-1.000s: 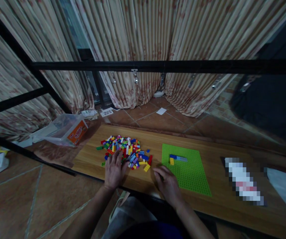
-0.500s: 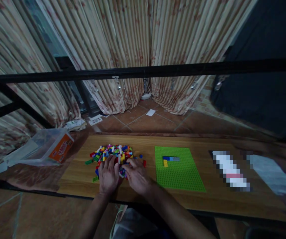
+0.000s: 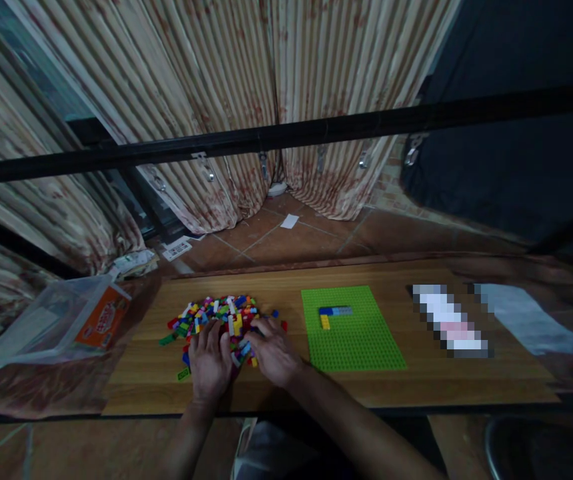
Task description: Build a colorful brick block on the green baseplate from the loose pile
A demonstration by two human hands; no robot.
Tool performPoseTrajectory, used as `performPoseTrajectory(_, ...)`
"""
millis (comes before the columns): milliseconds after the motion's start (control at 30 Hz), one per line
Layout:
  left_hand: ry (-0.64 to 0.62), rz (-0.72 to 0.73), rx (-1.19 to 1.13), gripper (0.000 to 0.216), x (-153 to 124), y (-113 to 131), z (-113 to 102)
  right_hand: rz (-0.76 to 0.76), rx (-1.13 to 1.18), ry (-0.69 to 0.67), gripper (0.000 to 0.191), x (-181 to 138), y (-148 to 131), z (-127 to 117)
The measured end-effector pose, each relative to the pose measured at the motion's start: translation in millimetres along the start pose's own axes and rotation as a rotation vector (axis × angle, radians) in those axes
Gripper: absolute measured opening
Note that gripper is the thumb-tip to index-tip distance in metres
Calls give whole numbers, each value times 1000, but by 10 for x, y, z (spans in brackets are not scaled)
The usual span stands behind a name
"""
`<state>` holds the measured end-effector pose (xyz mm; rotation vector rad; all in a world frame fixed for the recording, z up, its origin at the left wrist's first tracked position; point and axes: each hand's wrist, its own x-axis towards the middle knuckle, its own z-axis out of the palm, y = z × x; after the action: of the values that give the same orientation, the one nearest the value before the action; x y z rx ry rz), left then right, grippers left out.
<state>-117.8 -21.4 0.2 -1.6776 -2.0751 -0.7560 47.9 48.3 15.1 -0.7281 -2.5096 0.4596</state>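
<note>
A pile of small multicoloured toy bricks (image 3: 216, 307) is heaped on the left half of the table. My left hand (image 3: 210, 363) rests on its near side, open, fingers apart and lying over the bricks. From the right, my right hand (image 3: 273, 351) reaches into the pile with bent fingers, thumb and forefinger apart; its fingertips are partly hidden and no brick shows in them. To the right lies a green baseplate (image 3: 356, 347). Attached to it in a corner shape are a dark blue brick (image 3: 325, 311), light blue and grey bricks (image 3: 344, 311), and a yellow brick (image 3: 325, 323).
The wooden table (image 3: 141, 373) also bears a blurred-out white item (image 3: 449, 320) and a pale sheet (image 3: 531, 317) at the right. A clear plastic bin (image 3: 61, 320) with an orange label stands off its left end. A black bar (image 3: 246, 140) crosses before the curtains (image 3: 206, 80).
The view has tilted and shifted a little. Both hands stay at the pile, with the left lying slightly flatter; some bricks between them have been stirred. The bricks on the baseplate are unchanged.
</note>
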Motion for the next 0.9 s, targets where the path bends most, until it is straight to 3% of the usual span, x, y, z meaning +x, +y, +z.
performPoseTrajectory(267,-50,-75,-61,32,-1,37,-19,198,114,237,28,-464,274,-255)
performPoseTrajectory(667,-39,-38,-56,31,-5,30,-19,302,31,65,20,-524,51,-162)
performPoseTrajectory(900,35,-23,-72,29,-19,18,-32,245,78,139,25,-641,110,-199)
